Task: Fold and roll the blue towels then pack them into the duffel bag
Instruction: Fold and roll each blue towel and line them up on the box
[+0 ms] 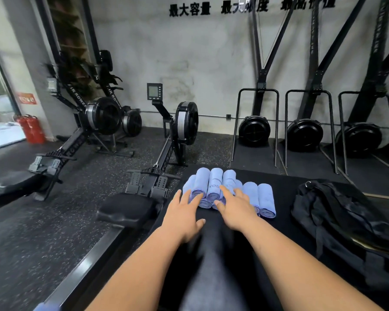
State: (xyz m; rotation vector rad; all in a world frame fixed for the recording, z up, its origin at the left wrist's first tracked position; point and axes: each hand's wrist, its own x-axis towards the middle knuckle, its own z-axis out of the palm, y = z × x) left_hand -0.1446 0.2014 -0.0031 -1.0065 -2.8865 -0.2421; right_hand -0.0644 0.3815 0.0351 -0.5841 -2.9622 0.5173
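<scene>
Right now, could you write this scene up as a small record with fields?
place: gym floor, rowing machine behind
towels: blue towels, rolled, piled on a black mat
bag: black duffel bag, slumped on the mat, right of the pile
left hand: fingers straight and spread, at the pile's near ends
right hand: fingers spread over the pile; contact unclear
stage: rolling looks done, packing not yet begun

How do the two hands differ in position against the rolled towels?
The left hand sits at the near-left corner of the rolled towels, fingertips at the roll ends; the right hand extends farther, fingers over the pile's middle. The left hand is on the rower side, the right hand on the duffel bag side. Both are open, spread, gripping nothing.
</scene>
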